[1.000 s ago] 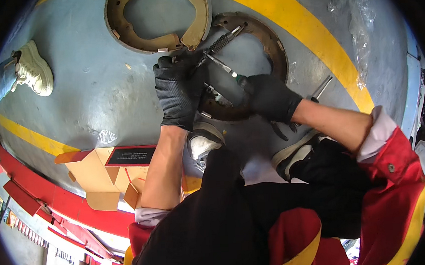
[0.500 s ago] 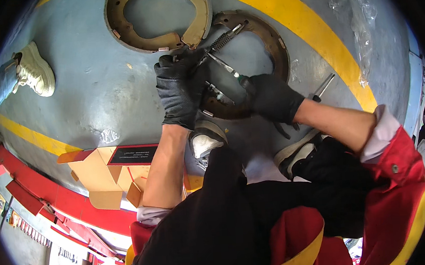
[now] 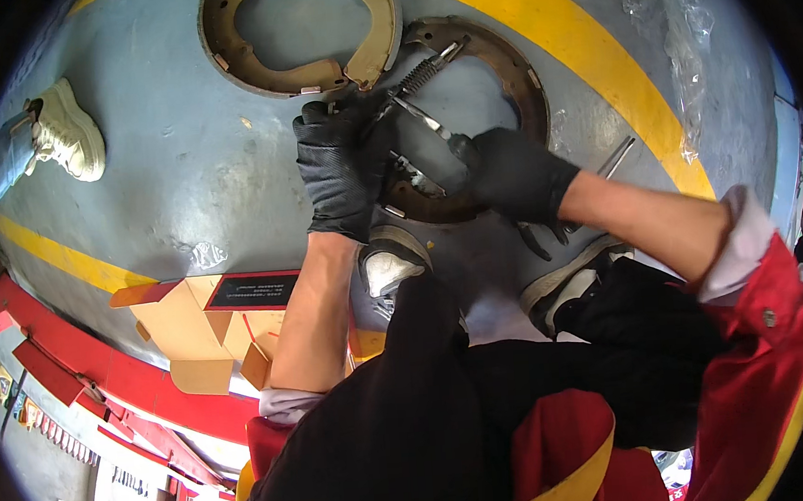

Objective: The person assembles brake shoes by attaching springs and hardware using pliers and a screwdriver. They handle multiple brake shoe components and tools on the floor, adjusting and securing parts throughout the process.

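My left hand (image 3: pixel 335 171), in a black glove, is closed around the near end of a rod with a coil spring (image 3: pixel 419 75). The rod slants up over the darker, worn brake shoe (image 3: pixel 525 93) on the floor. My right hand (image 3: pixel 519 175), also gloved, is wrapped round the handle of a screwdriver (image 3: pixel 425 118). Its metal shaft points up and left, and its tip meets the rod beside my left fingers. A small metal lever piece (image 3: pixel 418 175) shows below, at the brake shoe's lower left. What exactly my left fingers grip is hidden.
A pair of tan brake shoes (image 3: pixel 225 53) lies at the top. Another screwdriver (image 3: pixel 618 156) and dark pliers handles (image 3: pixel 533 241) lie by my right forearm. An opened cardboard box (image 3: pixel 184 331) sits lower left, clear plastic wrap (image 3: pixel 681 54) upper right. Another person's shoe (image 3: pixel 69 134) stands left.
My right forearm has shifted slightly outward and its wrist has turned, with the screwdriver tip still at the rod. My left hand has hardly moved.
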Demonstrator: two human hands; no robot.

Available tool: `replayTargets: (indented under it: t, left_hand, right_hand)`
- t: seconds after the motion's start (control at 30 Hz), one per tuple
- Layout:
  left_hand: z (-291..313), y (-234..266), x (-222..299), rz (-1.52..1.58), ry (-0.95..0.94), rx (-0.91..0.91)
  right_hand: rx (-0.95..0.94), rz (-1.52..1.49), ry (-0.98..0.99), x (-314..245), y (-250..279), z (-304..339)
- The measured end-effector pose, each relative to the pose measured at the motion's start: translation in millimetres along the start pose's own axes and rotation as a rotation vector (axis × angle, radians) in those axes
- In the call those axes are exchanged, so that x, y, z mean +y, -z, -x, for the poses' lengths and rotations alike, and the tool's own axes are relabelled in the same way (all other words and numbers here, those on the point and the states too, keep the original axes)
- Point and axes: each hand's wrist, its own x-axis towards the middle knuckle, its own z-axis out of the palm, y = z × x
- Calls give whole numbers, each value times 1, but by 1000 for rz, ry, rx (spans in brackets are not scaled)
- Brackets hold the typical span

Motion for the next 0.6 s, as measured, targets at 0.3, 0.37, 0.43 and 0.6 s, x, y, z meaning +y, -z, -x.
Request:
replayTargets:
  t: [0.3,0.37,0.43,0.6]
  left_hand:
    - [0,3,-2,3,-1,-21]
    - [-4,1,-1,60,-2,-34]
    - [-4,1,-4,108,-2,-21]
    - [-6,-4,2,106,24,-1]
  right_hand:
    - [-548,179,6,-33,94,-29]
    - [-512,250,23,-34,89,-30]
    - [-367,326,137,-22,68,-24]
    - [171,-125,-190,-1,-3,13]
